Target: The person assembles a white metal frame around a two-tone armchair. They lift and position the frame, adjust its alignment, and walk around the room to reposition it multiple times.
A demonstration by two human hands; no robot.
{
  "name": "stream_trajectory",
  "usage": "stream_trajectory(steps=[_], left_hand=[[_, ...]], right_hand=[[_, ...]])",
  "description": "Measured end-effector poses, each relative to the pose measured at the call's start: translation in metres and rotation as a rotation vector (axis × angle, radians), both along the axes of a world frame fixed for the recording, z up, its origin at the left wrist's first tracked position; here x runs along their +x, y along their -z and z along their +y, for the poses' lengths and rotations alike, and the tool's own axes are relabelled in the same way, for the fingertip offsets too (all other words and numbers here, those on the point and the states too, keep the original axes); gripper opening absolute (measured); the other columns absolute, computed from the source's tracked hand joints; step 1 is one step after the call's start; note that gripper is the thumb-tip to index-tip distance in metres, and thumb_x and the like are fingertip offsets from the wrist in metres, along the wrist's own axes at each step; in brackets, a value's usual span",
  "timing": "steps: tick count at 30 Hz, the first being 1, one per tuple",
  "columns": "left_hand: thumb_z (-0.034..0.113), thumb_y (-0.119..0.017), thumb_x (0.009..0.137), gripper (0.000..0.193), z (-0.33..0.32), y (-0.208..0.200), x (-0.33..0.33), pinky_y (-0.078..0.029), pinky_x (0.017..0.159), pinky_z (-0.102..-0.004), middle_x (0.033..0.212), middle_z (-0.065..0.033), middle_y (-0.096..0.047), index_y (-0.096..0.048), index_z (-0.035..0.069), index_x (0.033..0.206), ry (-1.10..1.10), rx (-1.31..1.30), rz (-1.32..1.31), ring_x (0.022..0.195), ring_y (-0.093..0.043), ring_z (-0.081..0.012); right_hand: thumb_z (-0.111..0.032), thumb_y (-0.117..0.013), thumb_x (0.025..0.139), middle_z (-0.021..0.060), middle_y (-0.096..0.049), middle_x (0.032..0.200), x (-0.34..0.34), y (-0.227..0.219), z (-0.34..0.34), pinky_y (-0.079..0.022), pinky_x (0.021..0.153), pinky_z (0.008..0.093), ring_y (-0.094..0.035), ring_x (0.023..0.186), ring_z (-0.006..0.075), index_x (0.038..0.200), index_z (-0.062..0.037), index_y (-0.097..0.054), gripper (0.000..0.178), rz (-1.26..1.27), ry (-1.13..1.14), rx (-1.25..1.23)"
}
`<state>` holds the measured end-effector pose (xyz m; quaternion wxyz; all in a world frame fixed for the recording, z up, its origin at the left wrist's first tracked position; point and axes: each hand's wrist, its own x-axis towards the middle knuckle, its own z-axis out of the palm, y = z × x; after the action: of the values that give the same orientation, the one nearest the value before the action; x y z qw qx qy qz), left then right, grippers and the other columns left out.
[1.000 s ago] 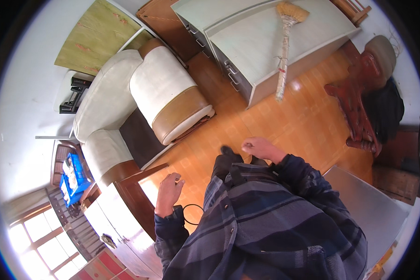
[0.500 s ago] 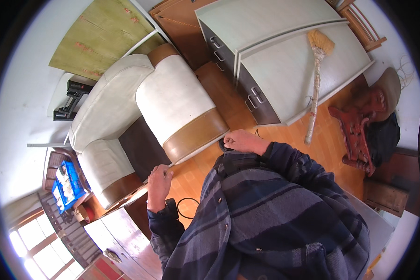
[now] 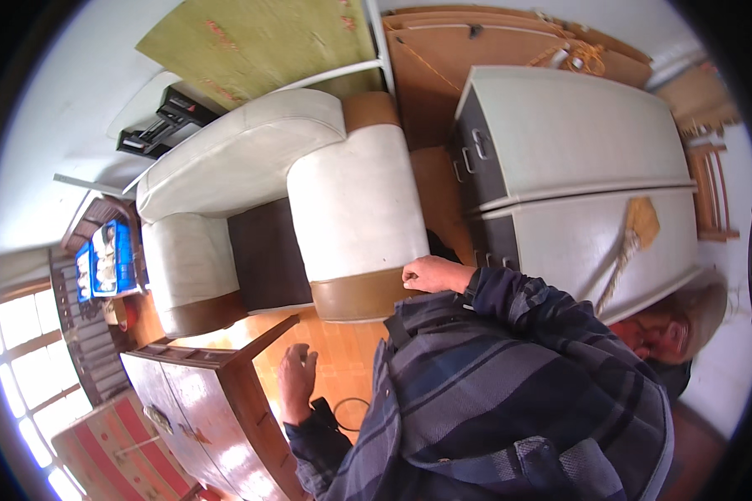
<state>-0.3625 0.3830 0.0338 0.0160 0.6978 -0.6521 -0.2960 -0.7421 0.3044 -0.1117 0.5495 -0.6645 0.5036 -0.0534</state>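
My left hand [image 3: 297, 376] hangs beside the wooden cabinet [image 3: 226, 409], thumb apart from the bent fingers, nothing seen in it. My right hand [image 3: 439, 274] is in front of my body, its fingers curled in; their inner side is hidden. In the picture it overlaps the brown front band of a white armchair's arm [image 3: 355, 200]. Whether it touches the chair, I cannot tell. The armchair has a dark brown seat [image 3: 267, 255].
A white cabinet [image 3: 585, 134] with dark drawer fronts stands right of the armchair, a straw broom [image 3: 640, 221] on top. Folded brown boards [image 3: 426, 75] lean behind. Far left are blue crates [image 3: 126, 255] by a window [image 3: 38, 351]. A dark cable loop [image 3: 351, 413] lies on the floor.
The view has turned, with the armchair and white cabinet now farther right in the picture. More of the wooden cabinet shows. My right hand now appears against the armchair's arm, and my left hand lower.
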Motion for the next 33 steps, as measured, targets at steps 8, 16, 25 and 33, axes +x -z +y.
stream_trajectory(steps=[8, 16, 25, 33], left_hand=[[0.013, -0.071, 0.090, 0.023, 0.009, -0.015, -0.043, -0.054, 0.086, -0.0433, 0.103, -0.0214, -0.070, -0.068, -0.003, 0.107, -0.296, 0.044, 0.041, 0.097, -0.069, -0.0364], [0.015, -0.072, 0.089, 0.024, 0.105, 0.000, -0.036, -0.055, 0.082, -0.0448, 0.098, -0.0206, -0.070, -0.069, -0.002, 0.106, -0.458, 0.019, 0.050, 0.092, -0.069, -0.0373], [0.015, -0.073, 0.089, 0.025, 0.097, 0.009, -0.035, -0.053, 0.086, -0.0480, 0.103, -0.0208, -0.070, -0.068, 0.000, 0.108, -0.277, -0.047, 0.032, 0.099, -0.067, -0.0407], [0.014, -0.073, 0.088, 0.025, 0.076, -0.007, -0.083, -0.054, 0.086, -0.0438, 0.103, -0.0206, -0.071, -0.070, -0.001, 0.109, -0.228, -0.058, 0.142, 0.098, -0.068, -0.0371]], right_hand=[[-0.030, -0.068, 0.088, 0.0197, -0.075, 0.102, -0.021, 0.036, -0.083, -0.055, 0.086, 0.0467, -0.071, 0.099, 0.0381, 0.105, -0.0044, -0.074, 0.031, 0.068, -0.126, 0.017], [-0.032, -0.068, 0.089, 0.0199, -0.075, 0.100, 0.019, 0.038, -0.065, -0.055, 0.084, 0.0469, -0.071, 0.096, 0.0382, 0.105, -0.0040, -0.074, 0.033, 0.105, -0.310, -0.022], [-0.030, -0.068, 0.089, 0.0186, -0.075, 0.100, -0.006, 0.031, 0.022, -0.055, 0.084, 0.0456, -0.072, 0.095, 0.0362, 0.105, -0.0047, -0.075, 0.031, 0.037, -0.344, -0.010], [-0.028, -0.070, 0.088, 0.0151, -0.076, 0.088, -0.100, 0.012, -0.025, -0.058, 0.075, 0.0413, -0.075, 0.080, 0.0284, 0.099, -0.0041, -0.077, 0.028, 0.136, 0.120, 0.045]])
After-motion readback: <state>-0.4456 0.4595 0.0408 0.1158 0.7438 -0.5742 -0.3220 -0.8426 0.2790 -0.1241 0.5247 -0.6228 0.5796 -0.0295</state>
